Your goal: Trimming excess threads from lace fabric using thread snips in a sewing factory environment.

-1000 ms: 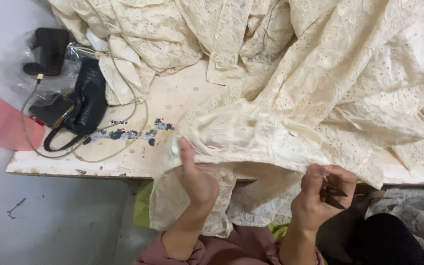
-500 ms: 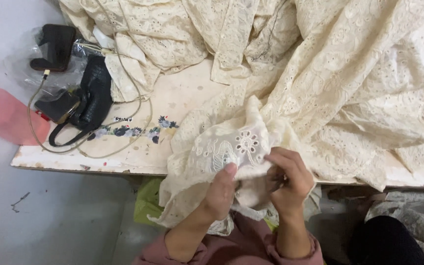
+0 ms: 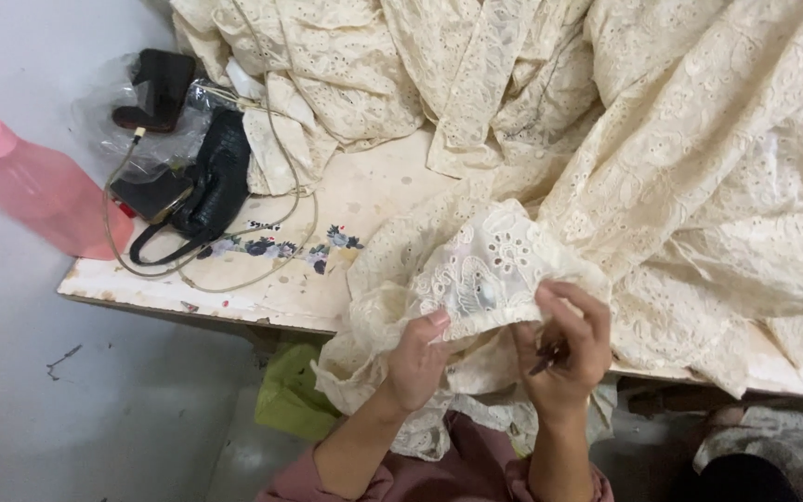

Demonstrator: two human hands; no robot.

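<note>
Both hands up at the near edge of the table point(image 3: 234, 288), bunched close together on the same fold of cream lace fabric point(image 3: 485, 270). Left hand point(image 3: 417, 358) closed on the cloth from below, thumb tip pressed into the eyelet edge. Right hand point(image 3: 564, 349) curled narrow, pinching something small and dark, looks like a little thread snipper point(image 3: 546, 355), hard to tell exactly, while also gripping the fabric.

Compared with a second ago: hands were spread apart then, stretching a long edge flat along the table rim. Half a second back, already pulled together with a flower motif held up. Now tighter again, fold lifted slightly, different patch of eyelets facing up, translucent bit showing through. Reads like going from spreading the cloth out to working on one spot up close, just my guess.

Rest of the lace heaped over most of the table, far side and right of the hands, draping off the near edge too.

Containers-wise: crinkled clear plastic bag point(image 3: 109, 116) at the far left corner of the table, black boxy thing point(image 3: 155, 88) lying on it. Black pouch point(image 3: 206, 181) beside that, beige cable point(image 3: 271, 251) looped around. Pink plastic bottle point(image 3: 34, 191) just off the table's left end, contents not visible. Green bag point(image 3: 295, 400) under the near edge.
</note>
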